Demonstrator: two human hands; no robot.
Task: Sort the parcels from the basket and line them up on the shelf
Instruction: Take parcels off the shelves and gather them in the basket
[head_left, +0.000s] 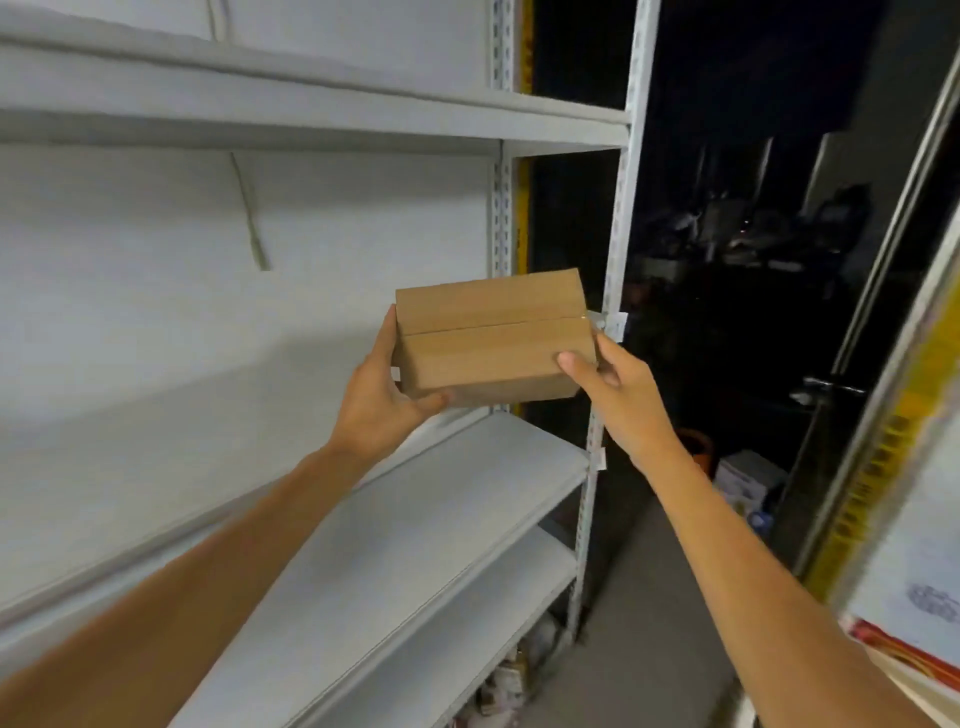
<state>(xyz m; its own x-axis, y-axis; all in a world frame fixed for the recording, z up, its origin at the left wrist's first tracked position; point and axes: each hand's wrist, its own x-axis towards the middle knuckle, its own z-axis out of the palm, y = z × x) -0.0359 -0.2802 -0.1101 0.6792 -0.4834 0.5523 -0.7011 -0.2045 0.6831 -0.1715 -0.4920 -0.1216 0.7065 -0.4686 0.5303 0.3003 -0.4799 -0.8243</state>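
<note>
Shelf (441, 519) white metal, parcel (493, 338) held above; dark rm (737, 249) at rt.

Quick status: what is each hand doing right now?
Left hand: grips the left end of the cardboard parcel, thumb on its front edge.
Right hand: grips the parcel's right end, fingers curled round it.
</note>
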